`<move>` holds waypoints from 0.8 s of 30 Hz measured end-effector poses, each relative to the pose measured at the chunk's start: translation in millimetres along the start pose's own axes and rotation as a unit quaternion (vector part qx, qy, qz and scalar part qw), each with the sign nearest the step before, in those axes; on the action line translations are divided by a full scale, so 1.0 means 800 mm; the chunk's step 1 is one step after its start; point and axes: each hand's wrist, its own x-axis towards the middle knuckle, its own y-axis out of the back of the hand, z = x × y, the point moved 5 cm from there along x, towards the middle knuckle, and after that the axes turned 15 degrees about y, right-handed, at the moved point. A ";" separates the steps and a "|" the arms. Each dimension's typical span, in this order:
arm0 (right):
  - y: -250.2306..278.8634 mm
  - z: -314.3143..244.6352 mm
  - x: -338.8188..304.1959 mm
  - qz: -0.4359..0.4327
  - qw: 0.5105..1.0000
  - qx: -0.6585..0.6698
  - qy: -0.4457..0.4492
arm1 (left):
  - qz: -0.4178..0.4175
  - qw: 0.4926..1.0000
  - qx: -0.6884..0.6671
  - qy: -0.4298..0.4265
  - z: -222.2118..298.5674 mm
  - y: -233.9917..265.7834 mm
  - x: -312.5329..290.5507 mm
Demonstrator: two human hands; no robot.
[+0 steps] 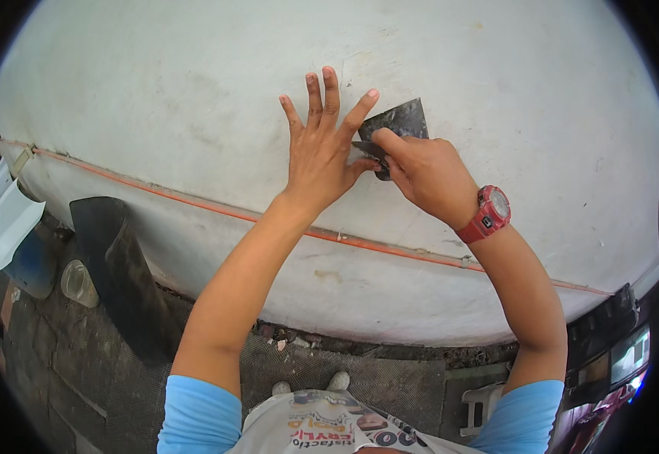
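My right hand (427, 172), wearing a red wristwatch (493, 212), is closed on a dark flat scraper; its thin edge (365, 148) sticks out to the left of the fingers. Just beyond the knuckles shows a black, smudged plate (401, 119) with straight edges, in front of the pale wall-like panel (193, 83). Whether the plate and the scraper are one piece is hidden by the hand. My left hand (318, 151) is spread with its back toward me, and its thumb reaches the scraper's lower end. The fingers appear to lie on or near the panel.
An orange strip (216, 206) crosses the panel below my hands. On the left stand a black curved part (121, 265), a white curved part (10, 227) and a clear tub (78, 284). A light plastic stool (480, 405) is at the lower right, on dark ground.
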 end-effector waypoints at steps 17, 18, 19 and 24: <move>-0.026 0.007 -0.044 0.052 0.998 -0.022 -0.003 | -0.055 0.993 0.102 -0.028 0.006 0.011 0.013; -0.024 0.008 -0.048 0.072 0.997 -0.007 -0.012 | -0.060 0.992 0.107 -0.027 0.009 0.013 0.014; -0.025 0.010 -0.055 0.092 0.995 0.009 -0.022 | -0.066 0.991 0.113 -0.026 0.011 0.016 0.014; -0.041 0.008 -0.088 0.139 0.989 0.035 -0.031 | -0.086 0.986 0.143 -0.026 0.020 0.024 0.017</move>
